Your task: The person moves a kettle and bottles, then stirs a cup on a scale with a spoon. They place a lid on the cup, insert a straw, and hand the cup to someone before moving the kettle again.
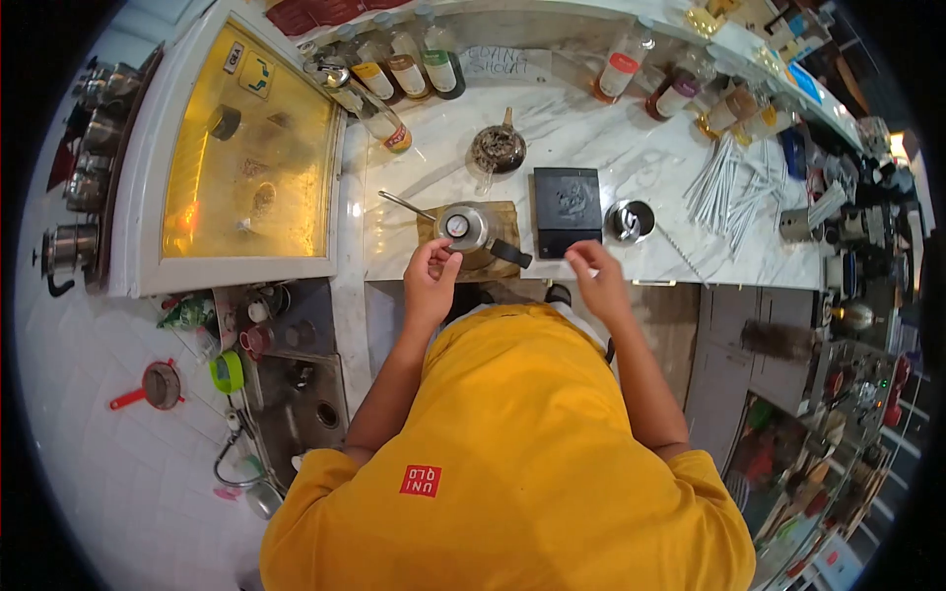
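Note:
My left hand is at the near left side of a steel gooseneck kettle, fingers bent and fingertips close to the round dial thermometer on its lid. What lies in that pinch, if anything, is hidden. The kettle stands on a wooden board, spout to the left and black handle to the right. My right hand hovers at the near edge of a black scale, loosely bent, with nothing visible in it. A metal cup stands right of the scale.
Behind the kettle is a glass server with dark contents. Bottles line the counter's back. White straws and a long twisted spoon lie to the right. A lit yellow cabinet and a sink are left.

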Demonstrator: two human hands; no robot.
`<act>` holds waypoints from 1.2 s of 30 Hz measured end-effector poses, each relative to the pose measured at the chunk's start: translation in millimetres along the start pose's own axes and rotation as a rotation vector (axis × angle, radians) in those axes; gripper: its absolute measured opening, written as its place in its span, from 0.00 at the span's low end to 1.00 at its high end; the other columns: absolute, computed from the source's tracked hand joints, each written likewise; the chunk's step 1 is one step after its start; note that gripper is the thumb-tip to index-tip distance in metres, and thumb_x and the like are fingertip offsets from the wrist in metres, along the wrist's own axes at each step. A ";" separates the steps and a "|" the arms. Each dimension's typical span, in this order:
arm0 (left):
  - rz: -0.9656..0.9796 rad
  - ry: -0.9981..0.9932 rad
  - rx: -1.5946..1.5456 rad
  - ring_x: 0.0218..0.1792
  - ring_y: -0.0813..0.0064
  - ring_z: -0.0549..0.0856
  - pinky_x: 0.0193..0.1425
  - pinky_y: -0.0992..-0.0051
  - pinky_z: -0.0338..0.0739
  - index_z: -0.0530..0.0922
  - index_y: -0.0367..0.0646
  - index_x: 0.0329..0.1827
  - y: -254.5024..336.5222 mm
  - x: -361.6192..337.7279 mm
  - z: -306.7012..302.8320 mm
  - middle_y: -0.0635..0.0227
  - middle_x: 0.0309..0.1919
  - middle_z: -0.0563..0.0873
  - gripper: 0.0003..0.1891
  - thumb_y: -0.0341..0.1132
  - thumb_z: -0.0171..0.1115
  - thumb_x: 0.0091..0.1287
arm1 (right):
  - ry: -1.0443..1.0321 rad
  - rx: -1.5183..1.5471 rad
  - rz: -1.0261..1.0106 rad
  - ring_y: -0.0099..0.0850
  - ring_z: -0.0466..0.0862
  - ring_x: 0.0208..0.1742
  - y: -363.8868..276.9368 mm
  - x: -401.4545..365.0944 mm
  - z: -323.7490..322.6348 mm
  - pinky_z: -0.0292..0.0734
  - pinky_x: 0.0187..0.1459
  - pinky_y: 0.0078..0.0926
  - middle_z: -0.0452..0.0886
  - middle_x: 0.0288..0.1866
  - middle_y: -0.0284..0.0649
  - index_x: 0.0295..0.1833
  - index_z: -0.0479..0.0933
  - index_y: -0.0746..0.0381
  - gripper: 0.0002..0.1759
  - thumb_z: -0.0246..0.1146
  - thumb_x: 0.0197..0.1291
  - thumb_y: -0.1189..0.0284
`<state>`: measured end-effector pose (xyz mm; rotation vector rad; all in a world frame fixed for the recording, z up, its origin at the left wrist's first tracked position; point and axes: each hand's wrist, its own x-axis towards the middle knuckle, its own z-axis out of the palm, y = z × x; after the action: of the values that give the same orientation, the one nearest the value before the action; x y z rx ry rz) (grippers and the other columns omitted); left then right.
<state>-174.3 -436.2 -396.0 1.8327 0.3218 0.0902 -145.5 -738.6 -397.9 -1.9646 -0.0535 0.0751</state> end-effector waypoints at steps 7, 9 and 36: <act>-0.016 0.175 0.095 0.42 0.76 0.81 0.47 0.74 0.79 0.80 0.44 0.67 11.2 -22.3 35.1 0.68 0.45 0.82 0.24 0.33 0.73 0.69 | -0.431 0.019 -0.115 0.35 0.88 0.45 -22.6 13.6 2.1 0.81 0.49 0.32 0.87 0.42 0.43 0.58 0.81 0.65 0.16 0.67 0.75 0.65; -0.040 0.189 0.110 0.44 0.74 0.82 0.49 0.71 0.80 0.78 0.44 0.70 16.8 -32.5 43.8 0.65 0.47 0.82 0.26 0.34 0.73 0.69 | -0.519 0.007 -0.102 0.35 0.88 0.45 -25.9 19.1 -0.1 0.81 0.48 0.34 0.87 0.42 0.44 0.60 0.80 0.65 0.17 0.67 0.74 0.64; -0.290 0.604 0.011 0.49 0.72 0.85 0.53 0.69 0.81 0.62 0.47 0.83 -14.1 -251.8 -20.9 0.60 0.63 0.82 0.40 0.37 0.72 0.71 | -0.931 -0.063 -0.146 0.37 0.90 0.45 -18.8 -47.6 96.7 0.83 0.49 0.33 0.90 0.43 0.46 0.63 0.79 0.62 0.20 0.68 0.74 0.62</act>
<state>-422.9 -480.0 -377.3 1.7173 1.0060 0.4432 -200.5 -645.9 -416.3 -1.8244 -0.8073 0.8897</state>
